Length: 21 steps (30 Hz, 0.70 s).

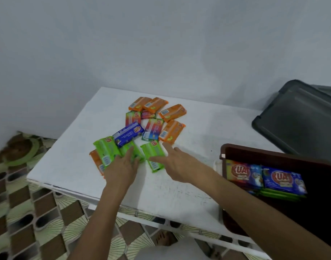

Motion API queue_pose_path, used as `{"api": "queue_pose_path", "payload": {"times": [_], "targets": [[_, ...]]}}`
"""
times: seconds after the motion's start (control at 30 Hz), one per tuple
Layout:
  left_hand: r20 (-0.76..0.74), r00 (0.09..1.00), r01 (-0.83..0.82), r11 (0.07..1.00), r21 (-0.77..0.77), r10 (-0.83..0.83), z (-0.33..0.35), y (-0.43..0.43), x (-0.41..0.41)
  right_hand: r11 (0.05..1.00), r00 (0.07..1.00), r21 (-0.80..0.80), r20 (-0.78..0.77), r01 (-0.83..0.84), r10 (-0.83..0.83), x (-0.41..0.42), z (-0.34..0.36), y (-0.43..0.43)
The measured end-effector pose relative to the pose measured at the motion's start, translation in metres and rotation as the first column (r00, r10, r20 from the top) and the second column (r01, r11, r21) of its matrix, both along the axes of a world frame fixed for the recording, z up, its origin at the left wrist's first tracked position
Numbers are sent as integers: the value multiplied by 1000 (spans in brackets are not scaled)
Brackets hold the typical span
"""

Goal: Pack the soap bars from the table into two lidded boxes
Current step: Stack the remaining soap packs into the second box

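Tiled floor [20, 203] at left, below the counter [179, 184] edge. Soap bars [153, 128] lie loose in a pile mid-counter, not yet boxed. Near-left of the pile: an orange bar [96, 162] half under a green bar [106, 152]. My left hand [121, 167] is flat, fingers straight, fingertips resting on a second green bar [134, 152]; nothing gripped. A blue bar [128, 134] sits just behind, overlapping the green ones. Further back are striped red-green bars and four orange ones [172, 112], touching or overlapping. A third green bar [153, 152] lies between my hands. My right hand [172, 162] is spread open, fingers straight, thumb on that third green bar, index reaching toward the nearest orange one; holding nothing. At right, a brown box [273, 156] sits at the counter edge, lid off, with packed bars [284, 181] stacked inside, blue ones on top of green. Behind it, far right, is a grey box [296, 124], tilted; could be just a lid, can't tell.
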State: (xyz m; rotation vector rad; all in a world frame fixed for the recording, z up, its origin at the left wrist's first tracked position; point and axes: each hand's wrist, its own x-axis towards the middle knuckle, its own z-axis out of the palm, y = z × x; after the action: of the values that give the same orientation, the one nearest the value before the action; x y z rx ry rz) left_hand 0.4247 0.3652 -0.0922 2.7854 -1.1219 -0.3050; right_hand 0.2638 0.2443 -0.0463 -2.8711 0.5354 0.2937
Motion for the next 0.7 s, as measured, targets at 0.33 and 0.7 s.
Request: {"api": "queue_pose_path", "payload": {"times": [0.33,0.7], "targets": [[121,969,177,950,257,-213,5,-19,5,996,984,69,-162,-56,67,22,-20,7],[108,993,46,998,31,-50,-12,1,-15,979,922,95,331,180,-202,4,18,-14]]}}
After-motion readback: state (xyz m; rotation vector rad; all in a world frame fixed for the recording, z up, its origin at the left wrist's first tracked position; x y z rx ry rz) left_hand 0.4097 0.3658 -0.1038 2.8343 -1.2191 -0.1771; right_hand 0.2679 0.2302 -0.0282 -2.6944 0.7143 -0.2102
